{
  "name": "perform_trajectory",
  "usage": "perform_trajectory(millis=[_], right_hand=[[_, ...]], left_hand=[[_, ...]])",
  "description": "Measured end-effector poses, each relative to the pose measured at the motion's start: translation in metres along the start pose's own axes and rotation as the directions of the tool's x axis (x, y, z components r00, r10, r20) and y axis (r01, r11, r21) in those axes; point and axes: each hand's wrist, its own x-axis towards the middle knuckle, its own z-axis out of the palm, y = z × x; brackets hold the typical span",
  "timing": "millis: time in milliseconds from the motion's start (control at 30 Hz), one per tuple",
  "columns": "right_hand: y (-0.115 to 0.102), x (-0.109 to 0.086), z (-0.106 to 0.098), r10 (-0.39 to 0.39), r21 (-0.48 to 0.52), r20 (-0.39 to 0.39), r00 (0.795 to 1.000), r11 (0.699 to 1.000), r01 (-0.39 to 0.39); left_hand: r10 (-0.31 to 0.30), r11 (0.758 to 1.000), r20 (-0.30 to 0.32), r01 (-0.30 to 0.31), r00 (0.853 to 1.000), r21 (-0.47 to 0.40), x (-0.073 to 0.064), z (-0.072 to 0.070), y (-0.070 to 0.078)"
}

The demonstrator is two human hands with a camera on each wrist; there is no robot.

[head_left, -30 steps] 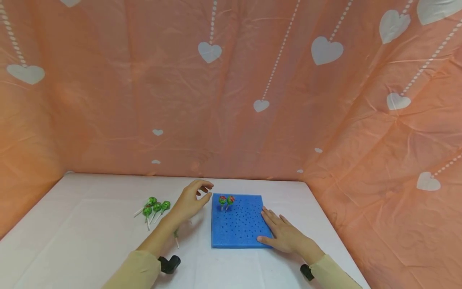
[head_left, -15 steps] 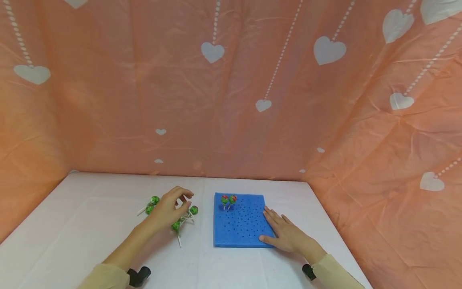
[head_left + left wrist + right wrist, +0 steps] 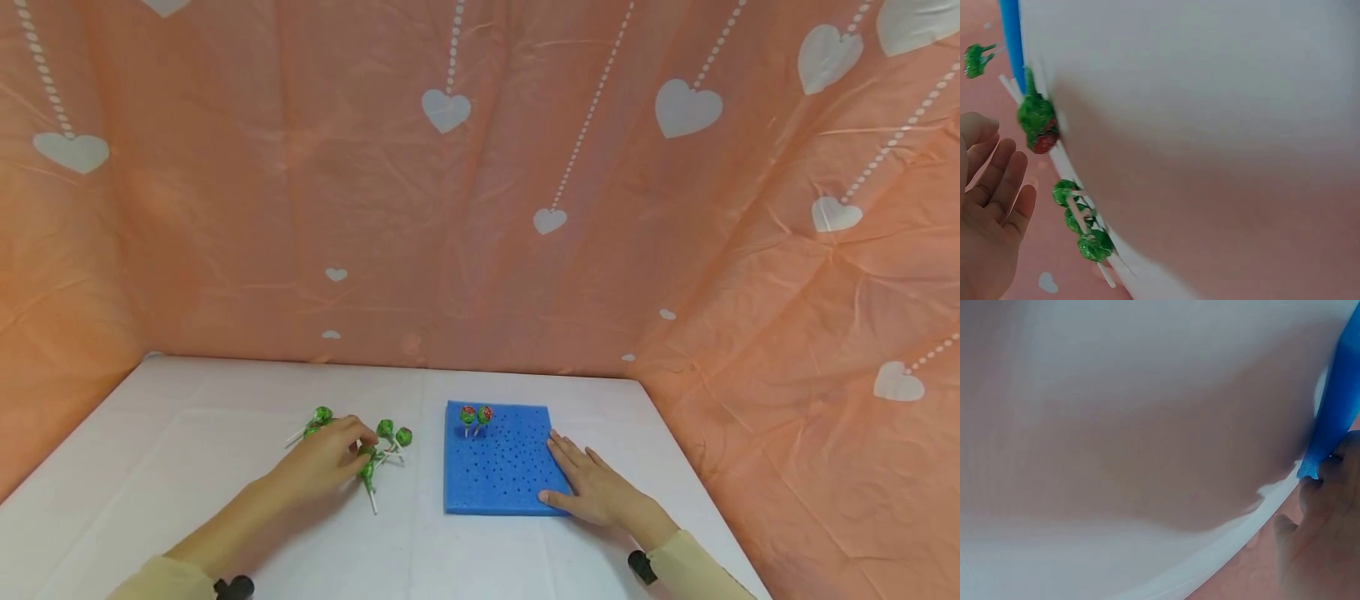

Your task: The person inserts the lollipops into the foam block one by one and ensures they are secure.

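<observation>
My left hand (image 3: 326,454) hovers among loose green lollipops left of the blue foam block (image 3: 495,496). Its fingers are loosely bent, with a green-and-red lollipop (image 3: 1036,119) just beyond the fingertips in the left wrist view. Close to the thumb, a lollipop (image 3: 367,472) lies with its stick toward me; a pair of lollipops (image 3: 403,436) lies just to the right. Two more, a left upright lollipop (image 3: 467,414) and a right upright lollipop (image 3: 484,414), stand stuck in the block's back left corner. My right hand (image 3: 592,487) rests flat, fingers spread, on the block's right edge.
Small dark holes dot the block's top. Behind my left hand, partly covered by it, lies a further lollipop (image 3: 322,415). White cloth covers the table (image 3: 217,417), and an orange curtain with hearts (image 3: 487,292) hangs along its back and sides.
My left hand has moved left and toward me, from the block's left edge to the loose lollipops, uncovering the pair on the right. My right hand has stayed on the block.
</observation>
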Motion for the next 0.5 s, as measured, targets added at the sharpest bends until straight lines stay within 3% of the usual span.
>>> perform_trajectory(millis=[200,500], right_hand=[[0.0006,0.0,0.0006,-0.002,0.003,-0.002,1.0,1.0,0.002],[0.0008,0.0001,0.0005,0.004,-0.002,-0.002,1.0,1.0,-0.004]], left_hand=[[0.073,0.994,0.036,-0.075,0.997,0.077,-0.0073,0.0031,-0.0056],[0.073,0.995,0.099,-0.079,0.992,0.056,-0.01,0.0008,-0.0029]])
